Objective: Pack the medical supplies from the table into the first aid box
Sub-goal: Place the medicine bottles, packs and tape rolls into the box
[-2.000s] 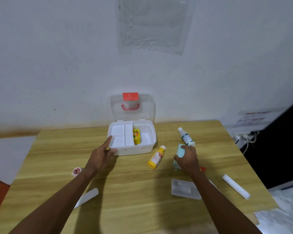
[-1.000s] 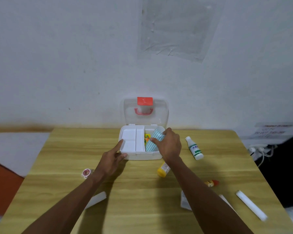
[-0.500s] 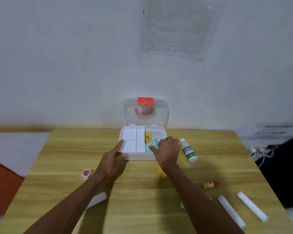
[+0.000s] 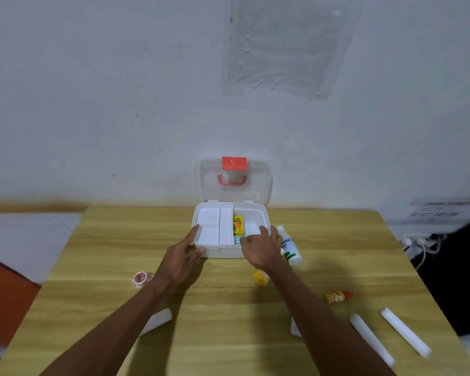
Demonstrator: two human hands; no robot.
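Two seconds ago the right hand (image 4: 261,246) lay on the teal packet (image 4: 237,239) on the bench (image 4: 120,240), beside the white bottle (image 4: 290,246). Since then it has carried the packet into the box (image 4: 228,252); the packet now lies in the right compartment before the yellow carton (image 4: 238,225), mostly hidden. The hand has drawn back to the box's front rim, fingers loose.

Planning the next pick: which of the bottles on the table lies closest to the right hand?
The white bottle with green bands, lying just beside the right hand at the box's right end. The yellow bottle is under the forearm; the small orange one is farther off.
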